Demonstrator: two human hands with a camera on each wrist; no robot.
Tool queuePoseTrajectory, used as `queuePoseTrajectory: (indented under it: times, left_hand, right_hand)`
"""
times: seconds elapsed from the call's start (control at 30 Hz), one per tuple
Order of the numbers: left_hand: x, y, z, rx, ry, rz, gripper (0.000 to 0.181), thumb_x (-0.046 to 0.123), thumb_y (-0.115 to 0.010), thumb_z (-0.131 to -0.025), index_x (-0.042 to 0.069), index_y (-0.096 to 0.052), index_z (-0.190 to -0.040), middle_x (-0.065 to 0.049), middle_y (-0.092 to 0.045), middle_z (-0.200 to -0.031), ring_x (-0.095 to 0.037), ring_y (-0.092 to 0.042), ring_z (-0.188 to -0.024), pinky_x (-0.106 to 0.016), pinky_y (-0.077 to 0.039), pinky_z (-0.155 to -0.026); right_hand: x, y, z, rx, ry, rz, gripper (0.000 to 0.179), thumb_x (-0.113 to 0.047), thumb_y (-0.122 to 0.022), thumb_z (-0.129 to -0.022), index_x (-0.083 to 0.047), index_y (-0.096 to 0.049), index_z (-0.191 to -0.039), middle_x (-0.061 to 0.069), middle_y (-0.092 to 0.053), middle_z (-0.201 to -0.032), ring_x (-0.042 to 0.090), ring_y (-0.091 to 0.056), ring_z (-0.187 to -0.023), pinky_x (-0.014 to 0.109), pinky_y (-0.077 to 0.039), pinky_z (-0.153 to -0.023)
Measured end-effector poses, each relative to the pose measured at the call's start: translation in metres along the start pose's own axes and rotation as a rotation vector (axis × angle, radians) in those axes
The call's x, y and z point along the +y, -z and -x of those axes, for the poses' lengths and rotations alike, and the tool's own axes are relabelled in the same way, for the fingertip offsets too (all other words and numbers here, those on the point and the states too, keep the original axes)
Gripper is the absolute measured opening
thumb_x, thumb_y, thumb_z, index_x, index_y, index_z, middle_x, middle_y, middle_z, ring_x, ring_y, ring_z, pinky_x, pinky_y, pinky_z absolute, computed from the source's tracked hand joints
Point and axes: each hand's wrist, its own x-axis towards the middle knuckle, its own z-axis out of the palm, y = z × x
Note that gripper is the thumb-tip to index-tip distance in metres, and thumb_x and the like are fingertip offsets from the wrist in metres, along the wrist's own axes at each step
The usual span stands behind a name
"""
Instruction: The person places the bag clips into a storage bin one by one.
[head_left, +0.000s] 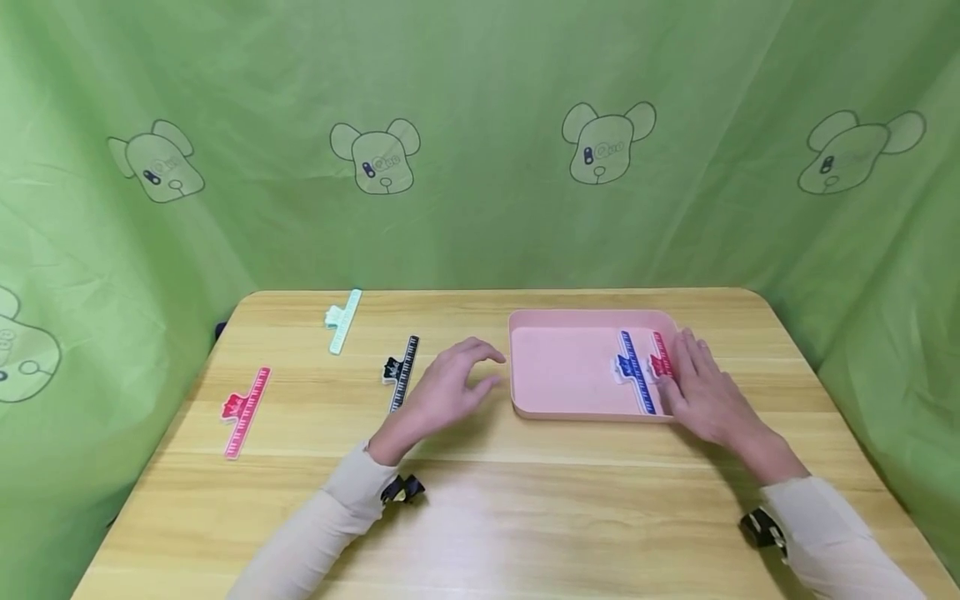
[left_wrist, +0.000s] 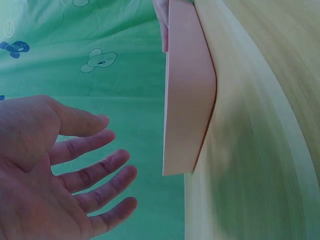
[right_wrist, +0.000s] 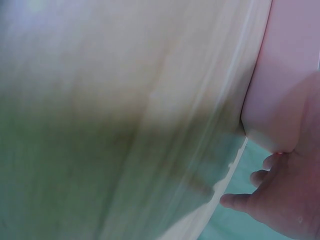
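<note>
A shallow pink tray (head_left: 566, 367) lies on the table, with a blue clip (head_left: 636, 372) and a red clip (head_left: 660, 354) inside near its right wall. The clips have long bars with a piano-key pattern. My right hand (head_left: 708, 396) is against the tray's right side, fingers extended along the wall and thumb over the rim. It partly covers the red clip. Just left of the tray, my left hand (head_left: 450, 383) holds nothing. Its fingers are spread and slightly bent, apart from the tray wall (left_wrist: 187, 95) in the left wrist view.
Left of the tray lie a black clip (head_left: 403, 372), partly behind the left hand, a mint clip (head_left: 344, 321) near the far edge and a pink-red clip (head_left: 247, 412) farther left. A green curtain (head_left: 480, 233) hangs behind the wooden table (head_left: 525, 517).
</note>
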Motion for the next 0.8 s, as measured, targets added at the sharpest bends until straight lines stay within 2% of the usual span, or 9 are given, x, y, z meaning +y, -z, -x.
queuePoseTrajectory:
  times: [0.3, 0.4, 0.6, 0.8]
  left_hand:
    - [-0.002, 0.010, 0.008, 0.024, 0.044, -0.057, 0.026, 0.018, -0.068, -0.086, 0.016, -0.065, -0.112, 0.004, -0.061, -0.117, -0.015, -0.056, -0.110, -0.032, -0.046, -0.095]
    - [-0.002, 0.014, 0.008, 0.045, 0.039, -0.060, 0.026, 0.017, -0.069, -0.085, 0.016, -0.065, -0.112, 0.003, -0.062, -0.116, -0.014, -0.057, -0.109, -0.031, -0.046, -0.094]
    - [-0.007, 0.021, 0.006, 0.098, 0.016, -0.023, 0.024, 0.016, -0.069, -0.086, 0.014, -0.066, -0.110, 0.003, -0.063, -0.114, -0.013, -0.056, -0.109, -0.031, -0.045, -0.095]
    - [-0.015, 0.025, 0.008, 0.108, 0.011, 0.022, 0.024, 0.013, -0.068, -0.087, 0.013, -0.066, -0.111, 0.003, -0.063, -0.114, -0.012, -0.055, -0.111, -0.034, -0.042, -0.098]
  right_hand:
    - [0.001, 0.000, 0.000, 0.000, -0.008, 0.004, 0.074, -0.038, -0.033, -0.100, -0.001, 0.009, -0.148, 0.014, 0.018, -0.154, 0.044, 0.006, -0.139, 0.074, -0.014, -0.098]
    - [0.000, 0.001, 0.002, -0.006, -0.014, -0.002, 0.074, -0.037, -0.033, -0.100, -0.001, 0.009, -0.148, 0.015, 0.018, -0.154, 0.043, 0.008, -0.139, 0.074, -0.014, -0.098]
    - [0.001, 0.002, 0.003, 0.005, -0.011, -0.014, 0.073, -0.036, -0.033, -0.100, -0.001, 0.009, -0.148, 0.016, 0.016, -0.155, 0.043, 0.008, -0.139, 0.074, -0.014, -0.099]
    - [0.001, 0.000, 0.002, 0.010, -0.011, -0.020, 0.073, -0.037, -0.033, -0.100, -0.003, 0.009, -0.149, 0.012, 0.018, -0.155, 0.042, 0.008, -0.140, 0.074, -0.013, -0.099]
